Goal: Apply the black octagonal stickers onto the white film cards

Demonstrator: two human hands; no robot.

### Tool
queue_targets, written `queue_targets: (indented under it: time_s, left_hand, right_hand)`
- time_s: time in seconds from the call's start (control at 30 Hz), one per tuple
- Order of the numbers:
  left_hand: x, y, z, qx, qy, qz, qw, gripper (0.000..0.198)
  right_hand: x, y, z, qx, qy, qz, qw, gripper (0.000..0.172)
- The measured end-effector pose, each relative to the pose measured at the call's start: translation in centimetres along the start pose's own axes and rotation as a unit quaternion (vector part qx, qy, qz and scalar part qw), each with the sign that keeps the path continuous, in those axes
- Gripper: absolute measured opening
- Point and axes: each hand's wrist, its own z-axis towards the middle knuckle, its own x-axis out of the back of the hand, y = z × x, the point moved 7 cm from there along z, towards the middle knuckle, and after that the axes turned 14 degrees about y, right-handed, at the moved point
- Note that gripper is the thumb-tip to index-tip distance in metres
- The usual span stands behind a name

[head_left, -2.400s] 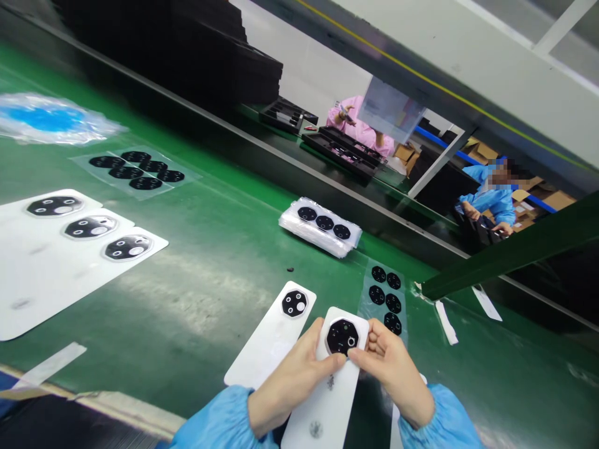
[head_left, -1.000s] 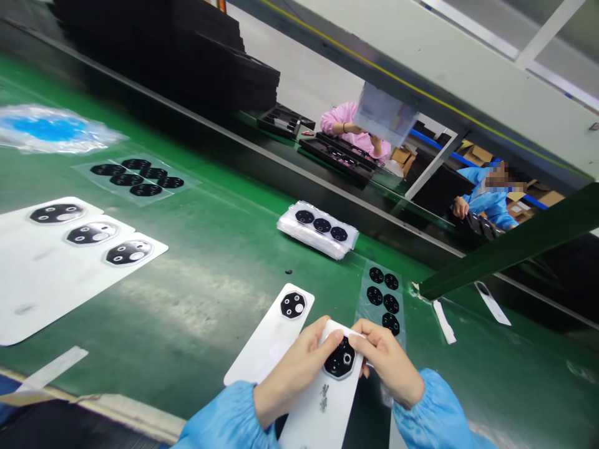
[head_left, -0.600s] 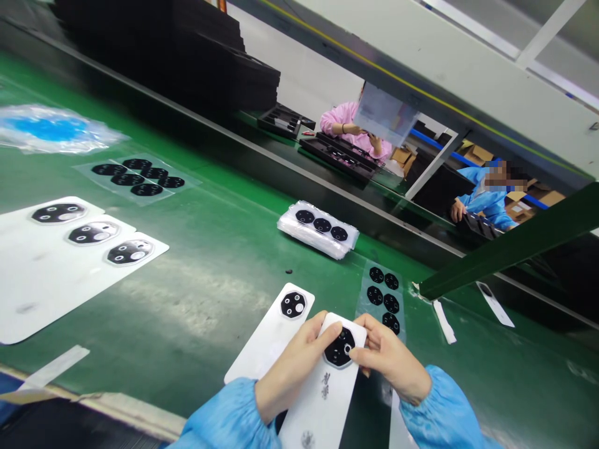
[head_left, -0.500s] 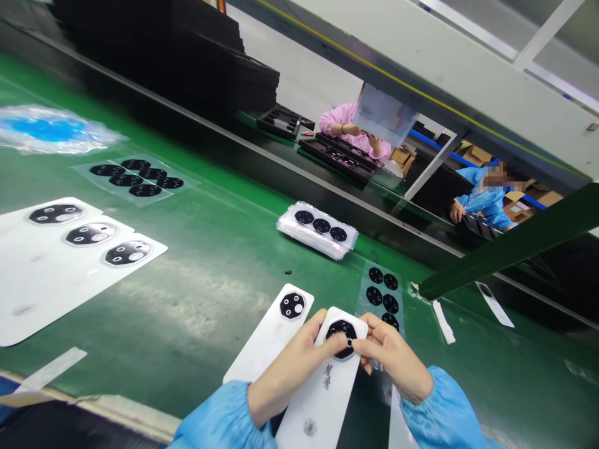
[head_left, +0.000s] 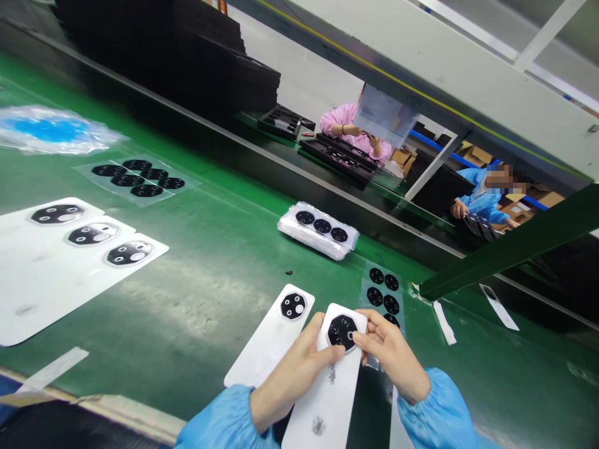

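Observation:
I hold a white phone back cover [head_left: 327,393] above the green belt [head_left: 196,293] at the bottom centre. My left hand [head_left: 292,374] grips its left edge, thumb lying under the black octagonal camera plate [head_left: 341,330]. My right hand [head_left: 390,355] grips the right edge, its thumb pressing on the plate. A second white cover [head_left: 271,340] with its own black plate lies flat just to the left. A clear sheet of black plates [head_left: 384,293] lies behind my right hand.
Three white covers [head_left: 51,262] lie overlapped at left, with another sheet of black plates [head_left: 138,176] and a blue-filled bag [head_left: 47,130] behind. A wrapped stack of plates [head_left: 321,229] sits mid-belt. Two people work beyond the black rail [head_left: 281,168]. A green bar [head_left: 505,249] crosses at right.
The cover has tilted back and forth in my hands, and my right thumb has shifted across the black plate. Both hands have kept their grip. The belt's other items are unmoved.

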Motion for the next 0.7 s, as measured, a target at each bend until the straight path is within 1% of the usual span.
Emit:
queue_targets:
  time_s: [0.07, 0.13, 0.23, 0.33, 0.43, 0.5, 0.6, 0.7]
  left_hand:
    - [0.1, 0.1, 0.0, -0.006, -0.008, 0.003, 1.000, 0.029]
    - [0.1, 0.3, 0.0, -0.016, -0.029, 0.001, 0.999, 0.031]
    - [0.2, 0.7, 0.1, -0.044, -0.048, 0.005, 0.998, 0.029]
    - [0.6, 0.9, 0.5, -0.074, -0.026, 0.042, 0.996, 0.022]
    - [1.0, 1.1, 0.8, -0.101, 0.009, 0.067, 0.993, 0.021]
    - [1.0, 1.0, 0.9, -0.109, 0.020, 0.073, 0.991, 0.023]
    - [0.8, 0.7, 1.0, -0.099, 0.021, 0.068, 0.993, 0.028]
    - [0.6, 0.6, 1.0, -0.092, 0.014, 0.031, 0.995, 0.032]
  right_hand:
    - [0.0, -0.2, 0.1, 0.003, -0.002, -0.011, 1.000, 0.041]
    - [0.1, -0.4, 0.1, 0.007, 0.000, -0.020, 1.000, 0.040]
    - [0.4, -0.8, 0.1, 0.016, 0.017, -0.022, 0.999, 0.039]
    - [0.3, -1.1, 0.0, 0.018, 0.021, -0.031, 0.999, 0.039]
    - [0.2, -1.5, -0.2, 0.022, 0.018, -0.047, 0.998, 0.040]
    - [0.3, -1.7, -0.2, 0.030, 0.020, -0.057, 0.998, 0.040]
    - [0.5, -1.8, 0.0, 0.046, 0.027, -0.063, 0.997, 0.039]
    - [0.6, -1.4, -0.2, 0.045, 0.026, -0.055, 0.997, 0.040]
